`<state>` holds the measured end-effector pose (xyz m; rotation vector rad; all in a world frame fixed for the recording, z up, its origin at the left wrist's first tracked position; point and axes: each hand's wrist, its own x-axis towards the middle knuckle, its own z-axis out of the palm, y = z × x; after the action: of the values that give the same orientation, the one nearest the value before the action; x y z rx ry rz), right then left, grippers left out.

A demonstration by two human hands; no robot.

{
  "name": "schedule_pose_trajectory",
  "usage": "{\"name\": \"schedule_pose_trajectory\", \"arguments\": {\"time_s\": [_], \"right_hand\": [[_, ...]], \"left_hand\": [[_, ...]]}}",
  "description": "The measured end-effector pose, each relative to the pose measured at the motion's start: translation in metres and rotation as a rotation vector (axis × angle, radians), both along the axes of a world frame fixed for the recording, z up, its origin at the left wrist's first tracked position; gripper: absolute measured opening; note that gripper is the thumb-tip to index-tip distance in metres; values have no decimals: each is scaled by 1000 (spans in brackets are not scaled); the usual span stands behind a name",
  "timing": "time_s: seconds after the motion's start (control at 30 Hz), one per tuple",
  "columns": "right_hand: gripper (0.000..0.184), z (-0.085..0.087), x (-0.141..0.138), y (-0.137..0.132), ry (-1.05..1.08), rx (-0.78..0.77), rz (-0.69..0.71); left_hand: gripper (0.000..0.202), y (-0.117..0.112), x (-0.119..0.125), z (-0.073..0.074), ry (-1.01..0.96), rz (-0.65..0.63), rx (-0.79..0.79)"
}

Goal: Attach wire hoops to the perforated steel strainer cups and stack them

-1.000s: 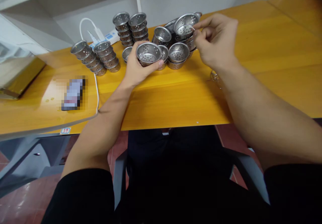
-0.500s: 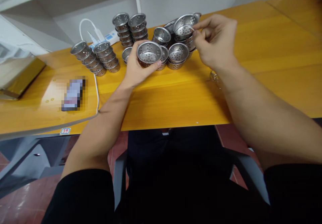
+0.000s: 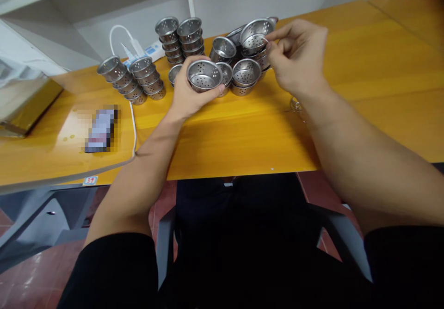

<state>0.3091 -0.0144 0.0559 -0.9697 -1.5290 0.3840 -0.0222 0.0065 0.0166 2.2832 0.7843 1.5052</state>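
Observation:
My left hand [image 3: 189,91] is wrapped around a perforated metal cup [image 3: 204,75], tilted so that its holed inside faces me. Thumb and forefinger of my right hand [image 3: 300,57] are pinched together at the near right rim of a wider perforated metal cup [image 3: 256,36]. A thin glint shows at those fingertips; whether it is the rim or a small separate piece I cannot tell. That wider cup tops a stack. Just behind the held cup stand more perforated cups [image 3: 246,73], partly hidden by it.
Stacks of perforated cups stand at the back [image 3: 190,31] and left [image 3: 143,71]. A white power strip [image 3: 154,50] lies behind, its cable [image 3: 133,128] crossing the table. A blurred phone [image 3: 102,128] lies left. Thin coiled wire [image 3: 296,105] rests below my right wrist.
My left hand has tipped the cup a little and shifted it slightly left and down. The right hand keeps its pinch in nearly the same place.

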Motion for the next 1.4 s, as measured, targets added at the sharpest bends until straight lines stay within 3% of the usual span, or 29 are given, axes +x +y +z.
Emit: {"name": "schedule_pose_trajectory", "arguments": {"time_s": [0.3, 0.43, 0.53, 0.77, 0.87, 0.93, 1.03, 1.1, 1.4], "right_hand": [[68, -1, 2, 1, -21, -45, -27], [67, 1, -1, -1, -17, -49, -40], [67, 2, -1, -1, -23, -53, -22], [70, 0, -4, -3, -47, -15, 41], [61, 4, -19, -20, -127, 47, 132], [46, 8, -32, -35, -199, 76, 182], [27, 12, -47, -50, -234, 70, 194], [24, 12, -53, -52, -219, 49, 191], [46, 3, -57, -41, -110, -39, 235]], "left_hand": [[108, -1, 6, 1, -77, 23, -108], [112, 1, 8, -2, -110, -3, -56], [119, 0, 7, -3, -30, 10, -36], [115, 9, 6, -11, -15, 1, 2], [117, 12, 8, -16, -5, 0, 21], [118, 12, 9, -18, 22, -11, 42], [123, 9, 13, -19, 67, -47, 76], [127, 7, 16, -20, 85, -68, 89], [119, 0, 24, -23, 105, -70, 80]]}}
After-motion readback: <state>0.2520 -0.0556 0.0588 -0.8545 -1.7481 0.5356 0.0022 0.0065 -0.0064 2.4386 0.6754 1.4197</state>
